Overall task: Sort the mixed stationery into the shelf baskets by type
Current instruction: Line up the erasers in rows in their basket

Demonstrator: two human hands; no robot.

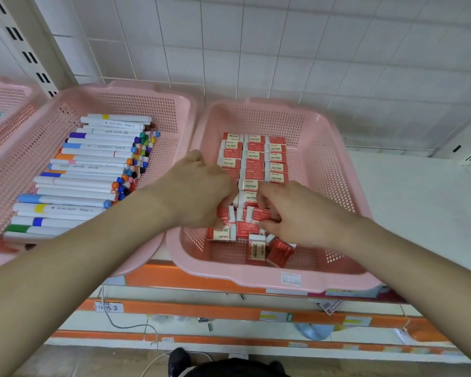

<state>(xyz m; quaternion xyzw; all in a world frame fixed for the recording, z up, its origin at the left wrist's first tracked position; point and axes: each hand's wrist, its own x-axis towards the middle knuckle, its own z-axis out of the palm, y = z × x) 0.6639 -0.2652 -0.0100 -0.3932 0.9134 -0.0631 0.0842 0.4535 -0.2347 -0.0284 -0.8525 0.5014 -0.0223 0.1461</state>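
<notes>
A pink mesh basket [335, 170] on the shelf holds several red-and-white 2B erasers [256, 159] lined in neat rows at the back, with a few loose ones [278, 251] lying crooked at the front. My left hand [199, 191] and my right hand [297, 213] are both inside this basket, fingers curled on erasers [245, 216] at its middle. To the left a second pink basket [136, 104] holds several white markers [93, 170] with coloured caps, laid side by side.
A third pink basket [6, 104] shows at the far left edge. White shelf surface [419, 202] lies to the right of the eraser basket. Orange-edged lower shelves [201, 311] run below, with a tiled wall behind.
</notes>
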